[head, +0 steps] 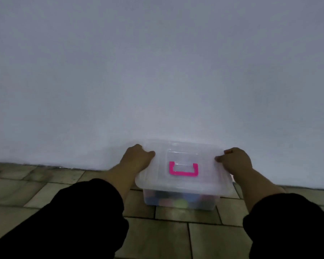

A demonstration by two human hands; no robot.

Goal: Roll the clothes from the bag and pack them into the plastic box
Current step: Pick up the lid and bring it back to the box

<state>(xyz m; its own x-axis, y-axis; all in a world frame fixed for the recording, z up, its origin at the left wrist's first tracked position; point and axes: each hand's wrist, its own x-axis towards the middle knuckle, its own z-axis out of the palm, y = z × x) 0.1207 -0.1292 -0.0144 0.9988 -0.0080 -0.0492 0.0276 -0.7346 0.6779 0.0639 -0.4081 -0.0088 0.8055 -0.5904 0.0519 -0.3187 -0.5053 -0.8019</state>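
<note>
Box sits on the floor right by the wall, its long side running left to right. The left hand grips one short end of the lid and the right hand grips the other, both equally near. Blurry clothes lie inside.

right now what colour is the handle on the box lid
Bright pink. The handle lies flat on the clear lid, shown in the head view.

The plastic box sits on the floor against the wall.
</note>
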